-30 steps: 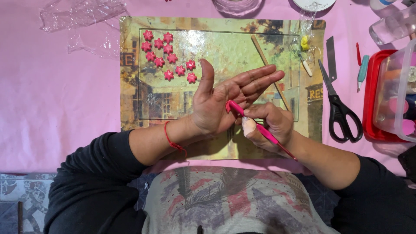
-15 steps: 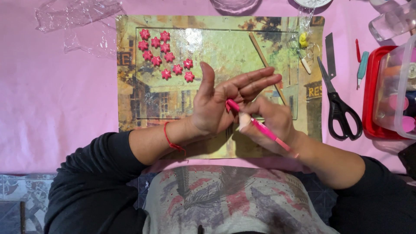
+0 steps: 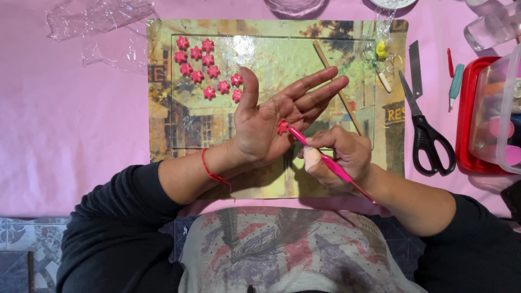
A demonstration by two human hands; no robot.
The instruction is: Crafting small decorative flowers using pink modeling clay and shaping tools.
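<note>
My left hand [image 3: 274, 116] lies palm up and flat over a picture placemat [image 3: 217, 141], fingers stretched to the right. A small pink flower-shaped clay piece [image 3: 283, 127] rests on its palm. My right hand [image 3: 339, 157] grips a thin pink modelling tool [image 3: 325, 157] like a pen, its tip pressed on that piece. Several finished pink clay flowers [image 3: 206, 68] lie in a cluster on the mat above my left thumb.
A wooden stick [image 3: 337, 87] lies slanted on the mat. Black scissors [image 3: 429, 135] and a craft blade [image 3: 414, 62] lie to the right, beside a red-lidded plastic box [image 3: 488, 114]. Crumpled clear plastic [image 3: 97, 21] sits top left on the pink tablecloth [image 3: 65, 125].
The hands have stayed almost still; the tool tip keeps working on the pink piece in the palm, with only a slight shift of the view.
</note>
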